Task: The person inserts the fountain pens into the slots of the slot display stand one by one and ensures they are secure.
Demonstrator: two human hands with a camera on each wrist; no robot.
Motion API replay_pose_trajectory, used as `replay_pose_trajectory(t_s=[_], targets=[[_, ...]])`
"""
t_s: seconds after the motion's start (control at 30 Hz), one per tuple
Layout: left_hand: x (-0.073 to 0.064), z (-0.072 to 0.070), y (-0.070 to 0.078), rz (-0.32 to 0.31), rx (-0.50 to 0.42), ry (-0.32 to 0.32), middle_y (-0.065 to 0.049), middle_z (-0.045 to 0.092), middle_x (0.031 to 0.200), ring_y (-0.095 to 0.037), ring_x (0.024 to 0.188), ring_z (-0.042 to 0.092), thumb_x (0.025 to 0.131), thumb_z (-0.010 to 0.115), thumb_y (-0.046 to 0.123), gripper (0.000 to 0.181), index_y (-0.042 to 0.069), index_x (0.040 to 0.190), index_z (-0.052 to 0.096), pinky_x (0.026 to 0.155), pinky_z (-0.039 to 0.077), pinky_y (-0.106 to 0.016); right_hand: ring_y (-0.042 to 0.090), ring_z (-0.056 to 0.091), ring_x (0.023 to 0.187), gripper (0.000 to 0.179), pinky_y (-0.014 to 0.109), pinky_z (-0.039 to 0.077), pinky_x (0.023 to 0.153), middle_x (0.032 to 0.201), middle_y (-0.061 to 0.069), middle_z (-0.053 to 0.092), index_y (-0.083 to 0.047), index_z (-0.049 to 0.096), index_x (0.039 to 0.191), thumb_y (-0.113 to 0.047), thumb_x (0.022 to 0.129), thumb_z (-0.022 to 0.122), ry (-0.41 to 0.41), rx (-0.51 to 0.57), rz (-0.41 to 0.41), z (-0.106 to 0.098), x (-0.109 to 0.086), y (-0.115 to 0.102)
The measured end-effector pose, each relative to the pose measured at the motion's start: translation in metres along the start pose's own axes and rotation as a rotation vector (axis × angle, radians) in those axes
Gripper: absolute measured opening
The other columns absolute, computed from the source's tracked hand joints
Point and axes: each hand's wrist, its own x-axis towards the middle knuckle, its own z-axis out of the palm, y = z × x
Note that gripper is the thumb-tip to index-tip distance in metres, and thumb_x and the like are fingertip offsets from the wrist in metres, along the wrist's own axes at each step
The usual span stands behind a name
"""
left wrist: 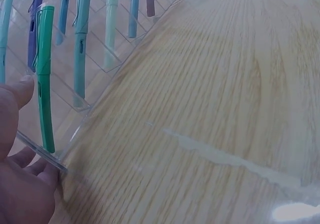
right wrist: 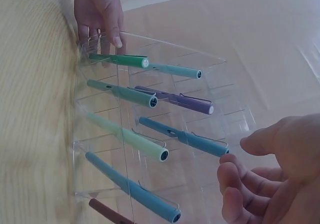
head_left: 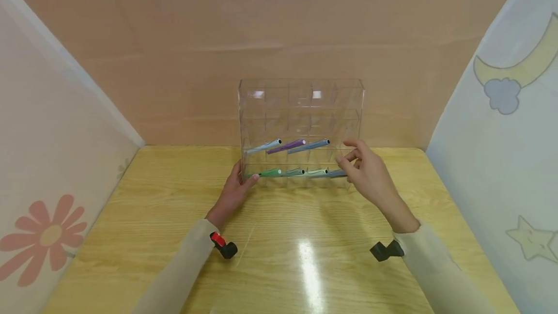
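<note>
A clear display rack [head_left: 301, 110] with rows of compartments stands upright, and my left hand [head_left: 235, 188] grips its lower left corner, thumb in front. Along the bottom row lie a green pen [left wrist: 45, 79], a teal pen [right wrist: 122, 93], a pale green pen [right wrist: 130, 135], a blue pen [right wrist: 132, 186] and a brown pen [right wrist: 107, 211]. The row above carries a light blue pen [head_left: 265, 146], a purple pen [head_left: 286, 147] and another blue pen [head_left: 309, 146]. My right hand [head_left: 370, 173], fingers loosely bent and holding nothing, hovers by the rack's right side, near that upper blue pen's end.
The rack rests on a wood-grain table [head_left: 270, 256] close to the tan back wall [head_left: 279, 28]. Patterned side panels stand left [head_left: 52, 159] and right [head_left: 501, 149]. A small dark device sits on each wrist.
</note>
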Motion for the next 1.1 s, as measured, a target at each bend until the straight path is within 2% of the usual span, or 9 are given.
replay_pose_trajectory(t_s=[0.23, 0.47, 0.63, 0.87, 1.1], targets=[[-0.005, -0.005, -0.003, 0.001, -0.02, 0.013, -0.016, 0.022, 0.178, -0.044, 0.163, 0.027, 0.11, 0.062, 0.035, 0.081, 0.018, 0.173, 0.014, 0.129, 0.031, -0.062, 0.018, 0.065, 0.065, 0.053, 0.029, 0.05, 0.055, 0.103, 0.012, 0.075, -0.006, 0.049, 0.154, -0.033, 0.11, 0.061, 0.02, 0.007, 0.01, 0.0, -0.022, 0.005], [-0.015, -0.01, -0.003, 0.029, -0.01, 0.002, -0.01, 0.014, 0.181, -0.037, 0.168, 0.016, 0.112, 0.057, 0.035, 0.079, 0.02, 0.174, 0.009, 0.133, 0.022, -0.06, 0.02, 0.065, 0.066, 0.051, 0.03, 0.048, 0.051, 0.106, 0.013, 0.076, -0.005, 0.05, 0.152, -0.032, 0.11, 0.061, 0.027, 0.02, 0.038, 0.006, -0.036, 0.011], [-0.022, -0.016, -0.001, 0.039, -0.002, -0.018, -0.009, 0.012, 0.181, -0.036, 0.168, 0.015, 0.113, 0.054, 0.035, 0.078, 0.024, 0.174, 0.007, 0.133, 0.023, -0.06, 0.016, 0.065, 0.066, 0.051, 0.03, 0.049, 0.051, 0.107, 0.013, 0.076, -0.005, 0.05, 0.152, -0.034, 0.11, 0.059, 0.025, 0.029, 0.05, 0.008, -0.043, 0.016], [-0.034, -0.028, 0.008, 0.048, 0.031, -0.039, -0.015, 0.015, 0.18, -0.041, 0.167, 0.018, 0.114, 0.053, 0.03, 0.074, 0.017, 0.173, 0.011, 0.131, 0.026, -0.061, 0.011, 0.063, 0.064, 0.048, 0.029, 0.047, 0.051, 0.106, 0.013, 0.075, -0.008, 0.052, 0.15, -0.033, 0.11, 0.06, 0.028, 0.023, 0.052, 0.003, -0.05, 0.022], [-0.046, -0.04, 0.022, 0.062, 0.08, -0.062, -0.02, 0.016, 0.179, -0.042, 0.167, 0.017, 0.113, 0.055, 0.028, 0.073, 0.011, 0.172, 0.017, 0.134, 0.021, -0.059, 0.01, 0.063, 0.064, 0.048, 0.028, 0.045, 0.051, 0.106, 0.012, 0.075, -0.007, 0.053, 0.15, -0.034, 0.111, 0.059, 0.034, -0.004, 0.049, -0.004, -0.053, 0.026]])
